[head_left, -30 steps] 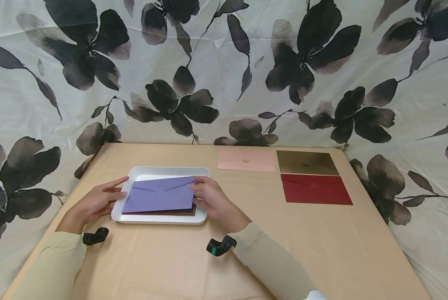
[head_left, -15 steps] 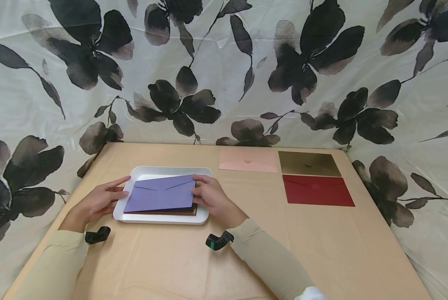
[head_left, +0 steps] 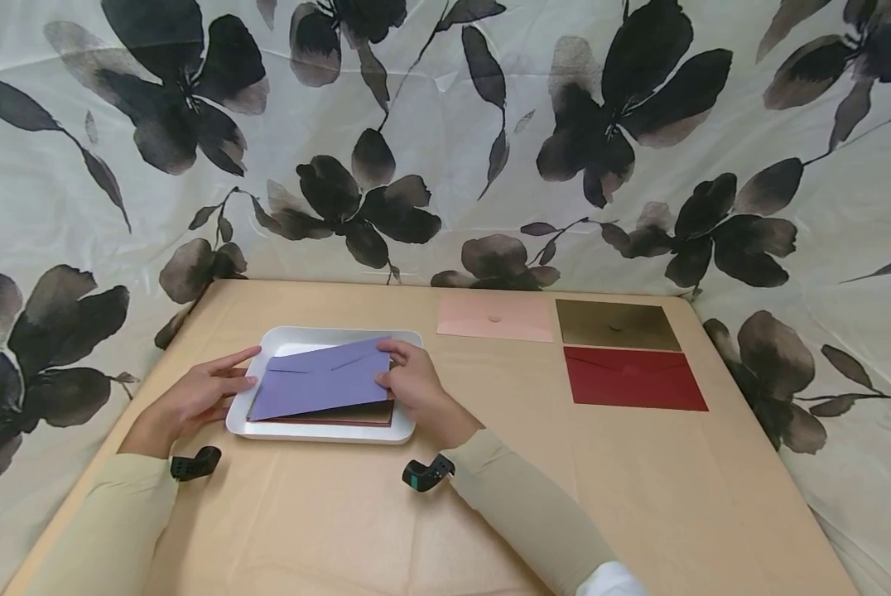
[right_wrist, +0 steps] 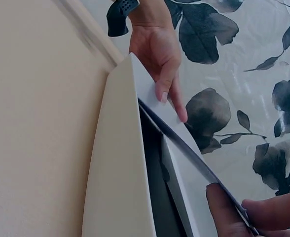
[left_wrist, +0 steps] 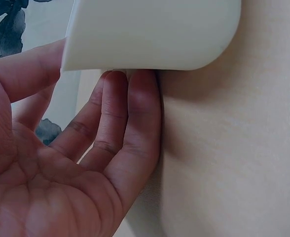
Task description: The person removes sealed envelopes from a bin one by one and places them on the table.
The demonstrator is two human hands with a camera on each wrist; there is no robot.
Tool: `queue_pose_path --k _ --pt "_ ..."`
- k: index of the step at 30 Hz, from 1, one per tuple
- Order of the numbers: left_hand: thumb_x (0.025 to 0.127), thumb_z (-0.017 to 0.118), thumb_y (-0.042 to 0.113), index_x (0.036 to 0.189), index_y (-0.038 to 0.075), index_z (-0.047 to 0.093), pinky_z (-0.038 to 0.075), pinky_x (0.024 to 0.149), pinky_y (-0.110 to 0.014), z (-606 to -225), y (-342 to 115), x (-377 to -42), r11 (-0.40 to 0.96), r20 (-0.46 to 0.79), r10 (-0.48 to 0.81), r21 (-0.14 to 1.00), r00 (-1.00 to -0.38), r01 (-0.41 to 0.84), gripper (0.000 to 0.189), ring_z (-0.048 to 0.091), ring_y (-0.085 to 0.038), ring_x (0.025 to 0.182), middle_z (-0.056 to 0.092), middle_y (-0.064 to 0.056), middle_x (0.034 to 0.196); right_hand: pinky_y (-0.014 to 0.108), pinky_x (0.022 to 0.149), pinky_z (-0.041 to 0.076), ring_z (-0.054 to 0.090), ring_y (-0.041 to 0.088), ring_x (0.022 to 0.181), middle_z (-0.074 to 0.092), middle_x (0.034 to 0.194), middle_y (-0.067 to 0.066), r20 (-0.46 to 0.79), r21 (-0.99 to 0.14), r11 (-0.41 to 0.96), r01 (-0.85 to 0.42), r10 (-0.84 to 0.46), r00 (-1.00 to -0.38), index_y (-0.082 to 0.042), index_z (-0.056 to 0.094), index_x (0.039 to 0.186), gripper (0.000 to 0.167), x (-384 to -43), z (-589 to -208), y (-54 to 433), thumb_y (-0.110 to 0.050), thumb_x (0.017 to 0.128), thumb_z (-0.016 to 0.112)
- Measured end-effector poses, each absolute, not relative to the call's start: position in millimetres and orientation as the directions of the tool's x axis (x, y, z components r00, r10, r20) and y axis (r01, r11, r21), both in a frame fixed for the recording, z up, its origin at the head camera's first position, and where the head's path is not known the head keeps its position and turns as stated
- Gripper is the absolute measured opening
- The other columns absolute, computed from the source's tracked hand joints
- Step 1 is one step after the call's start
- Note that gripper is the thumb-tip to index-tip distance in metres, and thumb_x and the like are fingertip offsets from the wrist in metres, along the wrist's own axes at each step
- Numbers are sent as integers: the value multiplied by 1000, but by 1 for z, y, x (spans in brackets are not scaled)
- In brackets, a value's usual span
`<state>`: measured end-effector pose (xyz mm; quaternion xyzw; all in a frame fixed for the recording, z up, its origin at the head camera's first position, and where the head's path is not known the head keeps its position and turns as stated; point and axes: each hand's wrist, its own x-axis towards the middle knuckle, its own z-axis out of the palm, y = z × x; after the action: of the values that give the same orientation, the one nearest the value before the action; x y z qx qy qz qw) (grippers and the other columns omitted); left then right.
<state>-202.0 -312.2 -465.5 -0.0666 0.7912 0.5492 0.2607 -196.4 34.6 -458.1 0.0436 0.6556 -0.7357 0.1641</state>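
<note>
A white tray (head_left: 292,341) lies on the table, holding a purple envelope (head_left: 322,385) above a brown envelope (head_left: 367,414). My left hand (head_left: 195,401) grips the tray's left end. In the left wrist view several fingers (left_wrist: 144,108) reach under the tray (left_wrist: 155,34). My right hand (head_left: 419,385) pinches the purple envelope by its right end, which is tilted up off the brown one. The right wrist view shows the purple envelope (right_wrist: 197,158) slanting between thumb (right_wrist: 273,212) and finger, its far end low in the tray.
On the table's back right lie a pink envelope (head_left: 494,317), an olive-gold envelope (head_left: 617,324) and, just in front of that, a red envelope (head_left: 635,378). A floral cloth (head_left: 460,149) hangs behind the table (head_left: 527,497).
The right hand has raised the right end of the purple envelope, so more of the brown envelope shows. The left hand stays at the tray.
</note>
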Motion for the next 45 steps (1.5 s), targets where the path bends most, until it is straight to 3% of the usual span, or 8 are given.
queue_pose_path --k 4,11,21,29,45 --pt "105 63 25 168 24 13 62 88 -31 -467 -311 -200 380 -488 182 836 -854 -396 81 67 -2 104 11 -33 170 31 77 63 67 19 95 67 142 14 -274 -952 -91 291 -165 -947 -6 66 136 56 -194 -459 38 19 87 61" --pt "105 62 26 168 25 13 62 88 -30 -467 -311 -201 391 -478 185 838 -859 -382 80 66 -1 105 11 -32 170 34 78 65 70 18 91 70 136 15 -295 -947 -97 308 -128 -947 -8 69 134 58 -193 -456 48 22 85 61" --pt "107 59 28 168 25 13 62 93 -35 -467 -312 -199 425 -478 178 826 -860 -371 76 61 -15 123 13 -33 170 31 76 64 71 19 96 70 136 15 -312 -939 -115 324 -112 -944 -9 69 134 60 -195 -454 66 24 85 59" --pt "106 60 30 168 25 15 63 91 -34 -467 -312 -199 409 -462 178 838 -869 -361 77 64 -7 114 21 -31 168 36 80 65 71 20 98 69 138 16 -304 -942 -112 316 -117 -946 -9 67 137 60 -195 -453 79 22 87 58" --pt "107 60 30 168 24 14 63 92 -36 -470 -313 -201 411 -458 182 839 -870 -355 77 63 -13 119 19 -31 169 35 78 65 71 20 96 67 142 15 -307 -944 -85 317 -113 -945 -12 66 139 59 -194 -451 94 19 89 61"
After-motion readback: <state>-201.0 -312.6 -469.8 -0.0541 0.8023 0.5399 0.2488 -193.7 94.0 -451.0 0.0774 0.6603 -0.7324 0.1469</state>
